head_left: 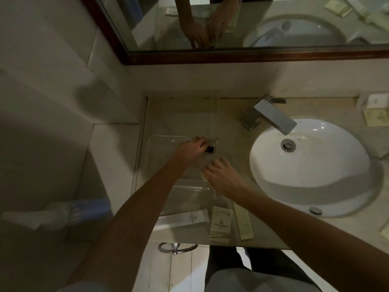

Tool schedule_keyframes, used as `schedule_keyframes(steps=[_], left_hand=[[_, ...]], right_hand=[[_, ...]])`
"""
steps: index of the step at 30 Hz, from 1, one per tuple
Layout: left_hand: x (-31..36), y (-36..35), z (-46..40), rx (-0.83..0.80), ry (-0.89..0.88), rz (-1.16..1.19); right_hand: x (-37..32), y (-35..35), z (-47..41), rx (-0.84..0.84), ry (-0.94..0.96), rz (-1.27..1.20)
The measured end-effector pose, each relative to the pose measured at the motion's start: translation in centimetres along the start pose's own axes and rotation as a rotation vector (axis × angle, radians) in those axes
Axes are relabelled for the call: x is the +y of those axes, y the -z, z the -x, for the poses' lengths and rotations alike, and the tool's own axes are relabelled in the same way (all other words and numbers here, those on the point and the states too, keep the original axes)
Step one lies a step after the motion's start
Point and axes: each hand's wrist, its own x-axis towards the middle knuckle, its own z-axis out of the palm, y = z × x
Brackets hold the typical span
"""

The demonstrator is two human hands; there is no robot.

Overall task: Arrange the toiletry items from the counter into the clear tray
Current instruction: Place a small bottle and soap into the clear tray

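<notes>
Over the clear tray [160,142], both hands' grips close on small toiletries, sachets [221,224] lying nearby.

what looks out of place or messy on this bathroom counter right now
Nothing is spilled or broken. The pale flat toiletry packets lie loose at the beige counter's near edge, outside the clear plastic tray, and more packets sit right of the white oval sink.
</notes>
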Motion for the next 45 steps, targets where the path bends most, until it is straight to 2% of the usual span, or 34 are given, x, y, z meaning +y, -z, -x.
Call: schedule_keyframes(steps=[5,12,16,18,20,22,24,25,27,29,32,36,40,45], left_hand=[[1.0,0.4,0.1,0.051,-0.003,-0.136],[1.7,-0.1,-0.1,0.116,0.106,-0.164],[2.9,1.3,0.3,0.190,0.237,-0.179],[4.9,2.3,1.1,0.226,0.290,-0.132],[8.7,2.4,2.9,0.219,0.237,-0.084],[13.3,2.0,4.5,0.145,0.176,-0.019],[16.4,1.6,5.0,0.085,0.261,0.079],[16.9,1.7,5.0,0.056,0.374,0.113],[16.5,2.3,4.8,-0.005,0.672,0.212],[15.3,2.2,4.9,-0.025,0.838,0.334],[13.7,1.8,3.9,-0.014,0.819,0.408],[12.2,1.4,2.7,-0.015,0.875,0.334],[10.2,-0.4,3.2,-0.216,0.836,0.378],[9.4,-0.7,2.4,-0.007,0.968,0.453]], right_hand=[[-0.1,0.0,-0.2,0.024,0.000,-0.018],[0.2,0.6,0.0,0.079,0.004,-0.082],[1.6,0.3,2.1,0.223,0.010,-0.127],[2.9,0.1,4.1,0.314,-0.023,-0.157],[4.2,-0.5,6.4,0.333,-0.068,-0.177],[5.5,-1.2,8.4,0.309,-0.090,-0.182],[6.5,-1.6,9.7,0.295,-0.095,-0.195],[6.8,-1.5,10.1,0.296,-0.093,-0.196],[7.1,-1.4,10.7,0.290,-0.079,-0.198],[7.0,-1.3,11.0,0.275,-0.069,-0.192],[6.7,-1.4,11.4,0.295,-0.075,-0.225],[6.6,-2.2,12.7,0.289,-0.071,-0.257],[7.5,-3.3,13.6,0.234,-0.091,-0.272],[7.6,-4.0,13.8,0.212,-0.099,-0.301]])
